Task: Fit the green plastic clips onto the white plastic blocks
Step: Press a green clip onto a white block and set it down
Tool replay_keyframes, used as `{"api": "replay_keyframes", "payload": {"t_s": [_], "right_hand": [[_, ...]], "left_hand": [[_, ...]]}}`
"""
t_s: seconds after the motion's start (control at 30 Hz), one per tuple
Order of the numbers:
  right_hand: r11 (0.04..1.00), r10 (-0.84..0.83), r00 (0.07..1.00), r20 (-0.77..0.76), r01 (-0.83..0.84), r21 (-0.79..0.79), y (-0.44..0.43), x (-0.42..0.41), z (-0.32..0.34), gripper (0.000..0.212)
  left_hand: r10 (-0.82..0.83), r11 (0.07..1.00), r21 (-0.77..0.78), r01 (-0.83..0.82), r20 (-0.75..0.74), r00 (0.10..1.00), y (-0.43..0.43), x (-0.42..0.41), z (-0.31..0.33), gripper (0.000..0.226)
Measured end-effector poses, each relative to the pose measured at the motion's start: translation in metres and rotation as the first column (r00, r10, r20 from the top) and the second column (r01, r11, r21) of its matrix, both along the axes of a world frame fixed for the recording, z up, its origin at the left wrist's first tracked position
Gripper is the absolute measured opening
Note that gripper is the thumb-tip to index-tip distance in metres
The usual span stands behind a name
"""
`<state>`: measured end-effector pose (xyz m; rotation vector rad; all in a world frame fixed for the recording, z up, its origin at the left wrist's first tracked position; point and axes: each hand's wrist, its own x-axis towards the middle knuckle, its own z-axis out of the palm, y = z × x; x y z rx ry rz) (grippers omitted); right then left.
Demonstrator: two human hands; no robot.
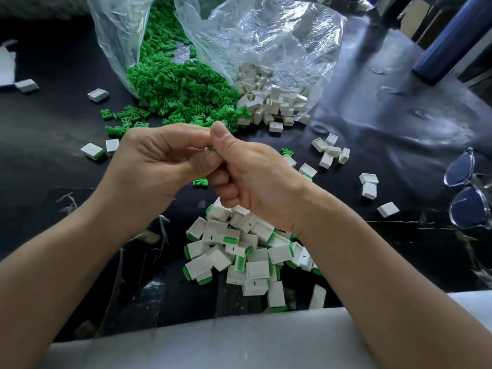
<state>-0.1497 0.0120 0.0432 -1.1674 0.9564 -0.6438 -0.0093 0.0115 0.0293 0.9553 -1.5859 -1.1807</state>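
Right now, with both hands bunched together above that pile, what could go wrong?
The green clip, pinched between the left hand and right hand, is tiny and mostly hidden. It could slip and drop into the finished pile below, getting lost among the done pieces. The glasses lie on the right near stray blocks, so an arm reaching for those might knock them.

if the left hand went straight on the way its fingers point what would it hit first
Probably the right hand: the left hand points at it, both pinching a green clip between them.
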Motion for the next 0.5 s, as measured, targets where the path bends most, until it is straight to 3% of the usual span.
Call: {"api": "replay_keyframes", "payload": {"t_s": [0.5], "right_hand": [[0.998,-0.013,1.0,-0.01,0.012,-0.054,0.0028,0.0022,-0.0007,0.036]], "left_hand": [[0.013,1.0,0.015,-0.012,-0.037,0.999,0.0032,-0.003,0.0019,0.02]]}}
